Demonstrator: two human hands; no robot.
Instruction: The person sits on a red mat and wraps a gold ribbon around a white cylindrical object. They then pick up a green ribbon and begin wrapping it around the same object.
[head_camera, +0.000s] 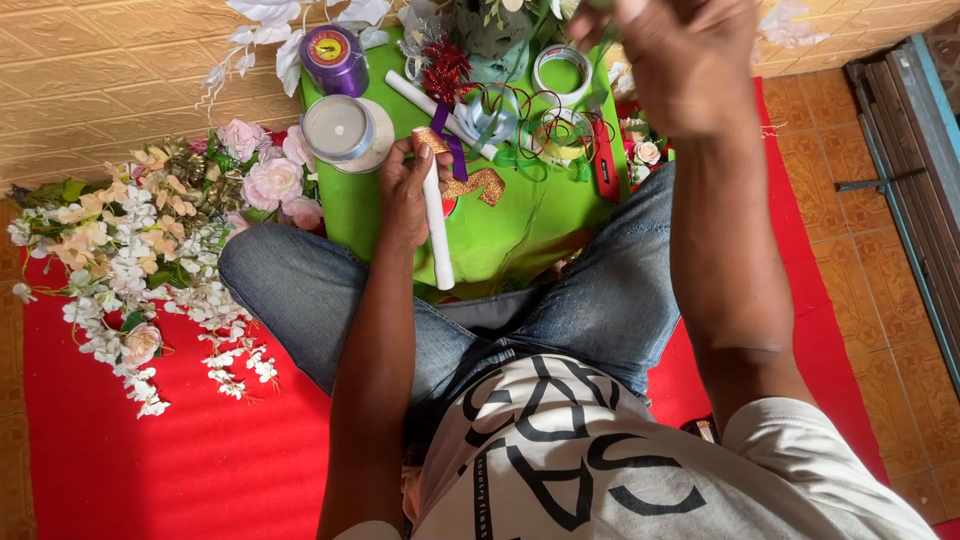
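Two bare hands are at work above a bright green tray (500, 245) that rests across the seated person's knees. The left hand (405, 190) is closed around a white stick (437, 235), gripping it near its upper end; the stick's long axis runs almost straight toward and away from the person, its free lower end pointing back at the lap and overhanging the tray's near edge, its upper end pointing toward the far clutter. A purple ribbon (450, 150) and a strip of gold glitter ribbon (478, 184) trail from the stick just beside the fingers. The right hand (680, 65) is raised close to the camera and blurred; its fingers look curled, but whether they hold anything cannot be told. On the tray lie a purple ribbon spool (333, 58) and a white tape roll (340, 130). Artificial flowers (160, 240) are heaped on the red mat (150, 460) to the left.
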